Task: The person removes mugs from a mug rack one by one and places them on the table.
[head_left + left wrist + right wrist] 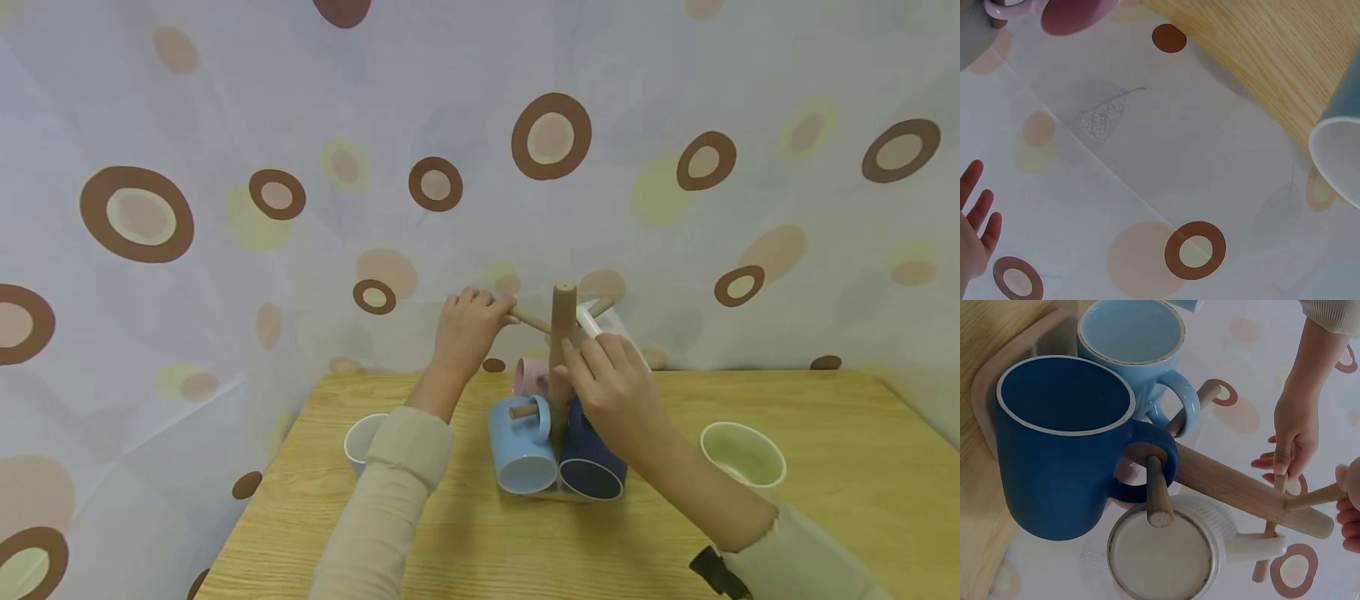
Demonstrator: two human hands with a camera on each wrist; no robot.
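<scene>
A wooden mug tree [564, 312] stands on the table, its post rising between both hands. My left hand [471, 325] pinches the end of its upper left peg [532, 319]. My right hand [618, 396] holds the tip of another upper peg [1313, 499], pointing toward me. A white ribbed mug [1160, 556] hangs by its handle from the upper peg at the far side. Lower down hang a light blue mug [521, 450] and a dark blue mug [592, 467], mouths tilted down toward me. A pink mug [529, 377] shows partly behind the post.
On the table [465, 550], a blue mug with a white inside [363, 437] stands at the left, partly behind my left sleeve. A green mug [742, 454] stands to the right, beyond my right forearm. A patterned sheet [480, 100] covers the wall behind the table.
</scene>
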